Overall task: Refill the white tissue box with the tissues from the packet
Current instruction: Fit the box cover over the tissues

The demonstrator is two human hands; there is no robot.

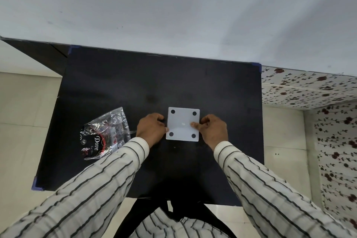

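The white tissue box (183,124) sits in the middle of the black table (135,87). It is upside down: its flat bottom faces up, with four black round feet, one at each corner. The left hand (150,130) holds the box's left side and the right hand (213,130) holds its right side. Both hands are closed on the box, with the thumbs pressing on top of the bottom plate.

I think the bottom plate is being dealt with now, pushed shut or slid open. I cannot tell which, because the inside of the box is hidden. The clear packet (105,134) lies on the table to the left of the box, near the left hand. It looks crinkled and flat, so the tissues may be out of it already. No loose tissues show.

If the plate is shut, the next move is to turn the box the right way up. That needs a firm hold on both sides.

Count: one box, one packet, two hands, four black feet.
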